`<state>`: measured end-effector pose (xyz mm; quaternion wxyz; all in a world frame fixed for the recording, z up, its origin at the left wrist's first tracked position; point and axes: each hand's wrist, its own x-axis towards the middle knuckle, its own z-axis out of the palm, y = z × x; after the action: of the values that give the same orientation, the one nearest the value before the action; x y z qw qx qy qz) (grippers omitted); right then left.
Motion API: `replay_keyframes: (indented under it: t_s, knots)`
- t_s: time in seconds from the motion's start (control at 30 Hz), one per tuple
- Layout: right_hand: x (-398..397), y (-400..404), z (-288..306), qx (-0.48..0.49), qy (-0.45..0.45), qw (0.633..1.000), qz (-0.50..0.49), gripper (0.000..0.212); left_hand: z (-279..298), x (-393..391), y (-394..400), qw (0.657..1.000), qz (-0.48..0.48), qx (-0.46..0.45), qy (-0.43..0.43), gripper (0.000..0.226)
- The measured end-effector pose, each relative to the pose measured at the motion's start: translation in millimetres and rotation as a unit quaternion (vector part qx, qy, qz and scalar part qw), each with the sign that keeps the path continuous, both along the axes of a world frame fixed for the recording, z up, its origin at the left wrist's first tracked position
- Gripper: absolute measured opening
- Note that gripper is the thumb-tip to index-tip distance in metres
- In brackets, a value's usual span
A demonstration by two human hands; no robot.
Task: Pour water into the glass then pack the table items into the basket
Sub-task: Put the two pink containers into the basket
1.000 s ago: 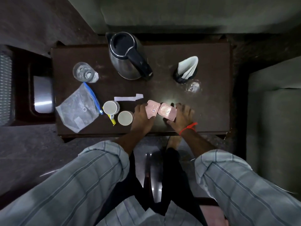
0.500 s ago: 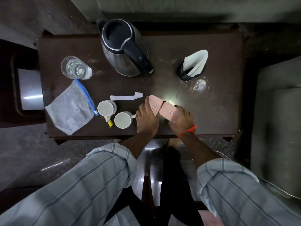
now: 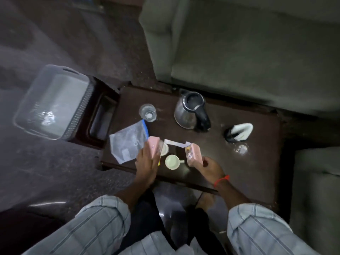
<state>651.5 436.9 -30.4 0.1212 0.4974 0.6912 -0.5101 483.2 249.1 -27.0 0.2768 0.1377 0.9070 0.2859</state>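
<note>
My left hand grips one pink packet, lifted over the left white cup, which it partly hides. A second pink packet is held by my right hand just right of the other white cup. On the dark table stand a glass with water, a steel kettle with a black handle, a zip bag and a white paper strip. The clear plastic basket sits on a stand to the table's left.
A black holder with a white napkin stands at the table's right, with a small clear glass in front of it. Grey sofa seats border the table at the back and right. My knees are below the near edge.
Both hands have lifted the pink packets off the table and drawn apart, the left one moving left over the cups. The view has swung left, bringing the basket into sight.
</note>
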Motion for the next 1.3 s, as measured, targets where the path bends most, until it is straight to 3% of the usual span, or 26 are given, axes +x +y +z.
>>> replay_keyframes:
  t_s: [0.2, 0.33, 0.5, 0.7, 0.83, 1.07, 1.3]
  knots:
    - [-102, -42, 22, 0.023, 0.051, 0.984, 0.17, 0.046, 31, -70, -82, 0.987, 0.158, -0.038, 0.017, 0.085]
    - [-185, -82, 38, 0.047, 0.071, 0.969, 0.232, 0.046, 46, -120, -126, 0.971, 0.231, -0.051, 0.043, 0.087]
    - [-294, -136, 55, 0.072, 0.125, 0.945, 0.293, 0.07, 49, -199, -170, 0.956, 0.277, -0.055, 0.083, 0.08]
    - [-416, -201, 55, 0.113, 0.181, 0.928, 0.307, 0.057, 38, -309, -220, 0.945, 0.3, -0.07, 0.111, 0.075]
    - [-473, -240, 42, 0.169, 0.17, 0.907, 0.346, 0.057, 17, -366, -247, 0.946, 0.295, -0.087, 0.098, 0.062]
    - [-520, -276, 5, 0.285, 0.118, 0.847, 0.434, 0.053, -27, -423, -265, 0.967, 0.196, -0.132, 0.098, 0.049]
    - [-536, -286, -27, 0.283, 0.083, 0.826, 0.481, 0.047, -56, -439, -271, 0.978, 0.136, -0.13, 0.085, 0.042]
